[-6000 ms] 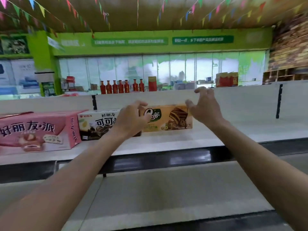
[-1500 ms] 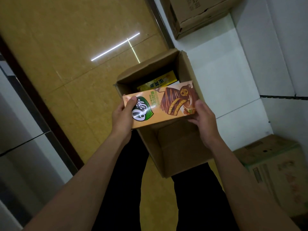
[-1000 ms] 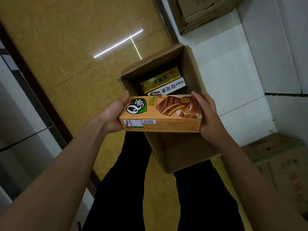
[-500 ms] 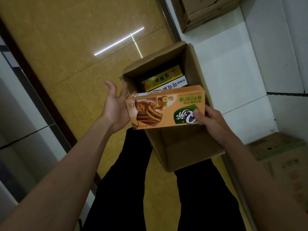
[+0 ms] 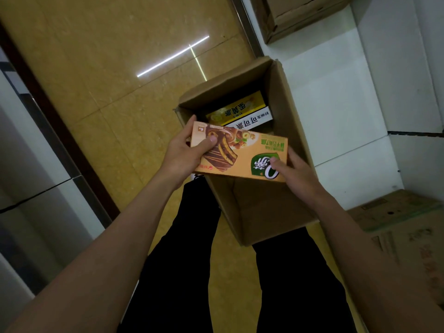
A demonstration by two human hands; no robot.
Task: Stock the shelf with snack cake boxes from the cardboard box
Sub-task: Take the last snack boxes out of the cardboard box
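Note:
An orange snack cake box [image 5: 242,152] with a chocolate cake picture and a green logo is held flat above the open cardboard box [image 5: 283,131], its print upside down to me. My left hand [image 5: 185,152] grips its left end, thumb on top. My right hand [image 5: 292,174] holds its right end, thumb on the green logo. Inside the cardboard box lie a yellow snack cake box [image 5: 236,109] and a white one [image 5: 252,121], partly hidden by the held box.
I look down at a yellow tiled floor and my black trouser legs [image 5: 187,260]. A white shelf base [image 5: 336,111] runs along the right. Closed cardboard cartons stand at the top right [image 5: 295,15] and lower right [image 5: 406,231]. A grey cabinet [image 5: 31,188] is on the left.
Six seconds ago I was at the shelf. Since lifting the orange box from the carton I have turned it end for end; my left hand, open half a second ago, now grips it again.

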